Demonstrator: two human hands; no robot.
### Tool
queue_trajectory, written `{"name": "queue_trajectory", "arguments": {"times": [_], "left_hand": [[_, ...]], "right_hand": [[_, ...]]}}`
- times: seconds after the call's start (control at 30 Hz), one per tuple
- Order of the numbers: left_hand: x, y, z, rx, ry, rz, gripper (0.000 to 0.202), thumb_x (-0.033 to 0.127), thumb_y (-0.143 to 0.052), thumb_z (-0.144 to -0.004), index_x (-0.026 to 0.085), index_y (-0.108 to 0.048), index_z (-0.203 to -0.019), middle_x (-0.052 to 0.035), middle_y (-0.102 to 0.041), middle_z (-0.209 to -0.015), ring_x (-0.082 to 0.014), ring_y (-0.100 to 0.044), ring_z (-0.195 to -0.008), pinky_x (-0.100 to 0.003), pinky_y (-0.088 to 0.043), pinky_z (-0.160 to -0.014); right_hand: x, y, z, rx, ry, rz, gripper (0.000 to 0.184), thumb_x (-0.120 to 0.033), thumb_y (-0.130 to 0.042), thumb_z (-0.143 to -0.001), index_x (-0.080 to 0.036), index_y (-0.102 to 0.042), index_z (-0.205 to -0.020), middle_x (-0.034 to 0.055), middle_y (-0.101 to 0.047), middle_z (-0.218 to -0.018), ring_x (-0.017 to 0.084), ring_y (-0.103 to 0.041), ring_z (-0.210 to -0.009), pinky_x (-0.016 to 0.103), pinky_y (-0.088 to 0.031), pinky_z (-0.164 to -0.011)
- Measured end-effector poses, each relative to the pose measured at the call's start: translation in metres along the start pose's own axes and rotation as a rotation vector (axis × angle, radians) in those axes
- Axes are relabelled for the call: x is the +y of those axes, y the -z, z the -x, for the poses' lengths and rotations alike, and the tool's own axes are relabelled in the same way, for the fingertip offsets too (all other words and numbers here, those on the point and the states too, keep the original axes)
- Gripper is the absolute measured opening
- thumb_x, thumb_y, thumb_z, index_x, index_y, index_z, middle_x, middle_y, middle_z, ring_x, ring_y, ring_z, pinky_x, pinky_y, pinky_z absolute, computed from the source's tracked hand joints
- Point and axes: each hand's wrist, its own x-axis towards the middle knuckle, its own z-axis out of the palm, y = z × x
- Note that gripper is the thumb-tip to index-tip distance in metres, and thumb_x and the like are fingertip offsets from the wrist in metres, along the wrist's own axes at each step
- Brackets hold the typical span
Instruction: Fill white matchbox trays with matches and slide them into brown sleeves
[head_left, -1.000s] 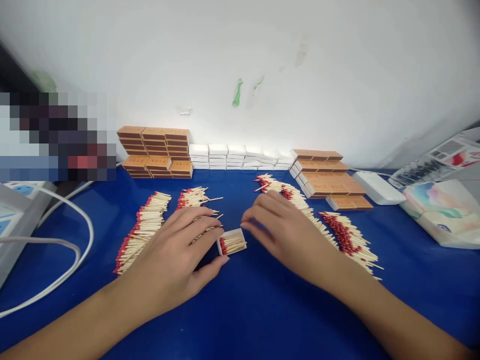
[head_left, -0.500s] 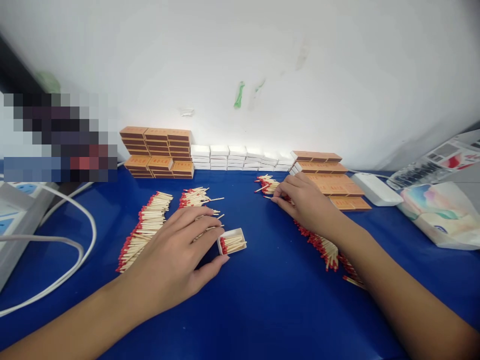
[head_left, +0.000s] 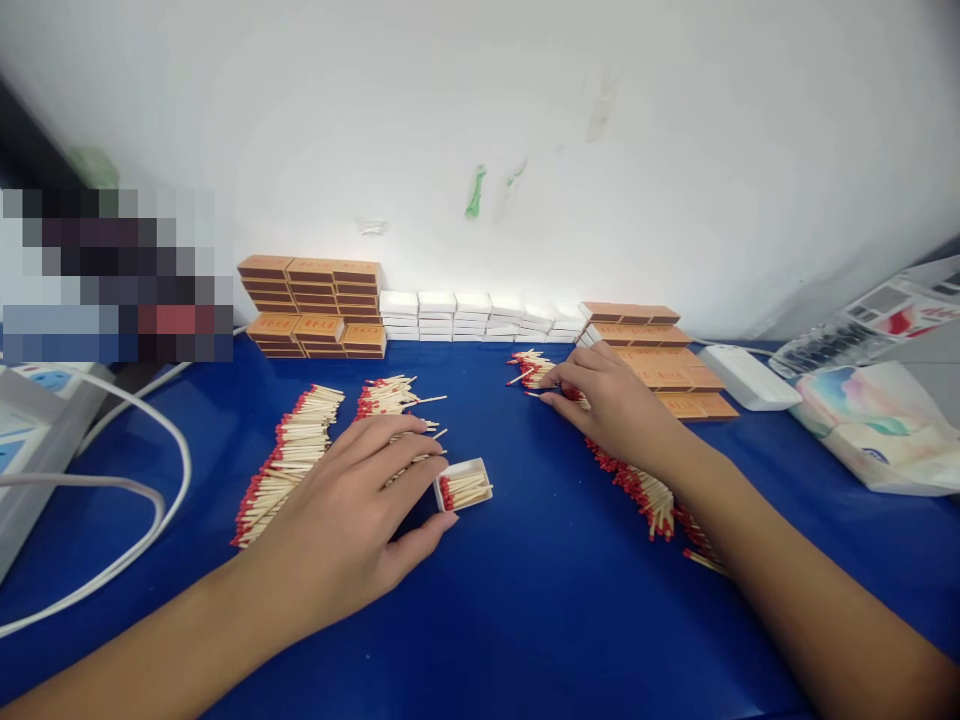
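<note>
My left hand (head_left: pixel 352 520) rests on the blue table, its thumb and fingers closed around the left end of a small white matchbox tray (head_left: pixel 463 483) partly filled with red-tipped matches. My right hand (head_left: pixel 611 405) lies farther back on a long row of loose matches (head_left: pixel 637 485), its fingertips pinching at the matches near the row's far end (head_left: pixel 529 368). What the fingers hold is hidden. More loose matches (head_left: pixel 289 455) lie in rows to the left of my left hand.
Stacks of orange matchbox sleeves (head_left: pixel 315 305) stand at the back left and more orange sleeves (head_left: pixel 652 345) at the back right, with white trays (head_left: pixel 472 315) between them by the wall. White cables (head_left: pixel 127 480) loop at the left. A white box (head_left: pixel 750 375) and a printed packet (head_left: pixel 885 425) lie at the right.
My right hand left the spot beside the tray and reached back and right onto the far end of the match row. My left hand kept its hold on the tray.
</note>
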Motion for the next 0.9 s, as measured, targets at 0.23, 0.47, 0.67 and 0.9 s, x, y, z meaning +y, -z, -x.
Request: {"name": "queue_trajectory", "arguments": {"times": [0.23,0.47,0.67,0.9], "left_hand": [[0.001,0.001,0.0,-0.009,0.003,0.012,0.02,0.027,-0.072,-0.106,0.016,-0.072,-0.122,-0.0112,-0.079,-0.118,-0.0321,-0.07,-0.126,-0.053,-0.062,-0.111],[0.0,-0.001,0.002,-0.024,0.003,0.013,0.022,0.027,-0.073,-0.105,0.013,-0.072,-0.123,-0.0116,-0.078,-0.12,-0.033,-0.069,-0.129,-0.054,-0.06,-0.112],[0.0,-0.003,0.002,-0.009,-0.002,-0.008,0.023,0.029,-0.072,-0.106,0.015,-0.072,-0.124,-0.0109,-0.079,-0.12,-0.0331,-0.069,-0.129,-0.054,-0.06,-0.113],[0.0,-0.002,0.001,-0.013,-0.006,-0.009,0.023,0.029,-0.072,-0.106,0.015,-0.072,-0.124,-0.0106,-0.08,-0.12,-0.0333,-0.069,-0.129,-0.055,-0.06,-0.112]], "right_hand": [[-0.002,0.001,0.001,0.005,-0.006,-0.026,0.014,-0.027,-0.065,-0.106,-0.023,-0.078,-0.109,0.0115,-0.07,-0.096,0.032,-0.061,-0.094,0.046,-0.05,-0.082],[-0.014,-0.002,-0.012,0.119,-0.018,-0.01,0.021,-0.03,-0.058,-0.111,-0.023,-0.077,-0.117,0.0144,-0.072,-0.103,0.034,-0.062,-0.101,0.053,-0.051,-0.095],[-0.014,-0.016,-0.023,0.09,0.063,0.045,0.017,-0.024,-0.062,-0.108,-0.021,-0.078,-0.113,0.0158,-0.07,-0.112,0.034,-0.058,-0.108,0.052,-0.051,-0.097],[-0.022,-0.016,-0.027,0.064,0.104,0.029,0.014,-0.018,-0.061,-0.108,-0.02,-0.071,-0.1,0.0161,-0.071,-0.116,0.033,-0.058,-0.111,0.05,-0.051,-0.096]]}}
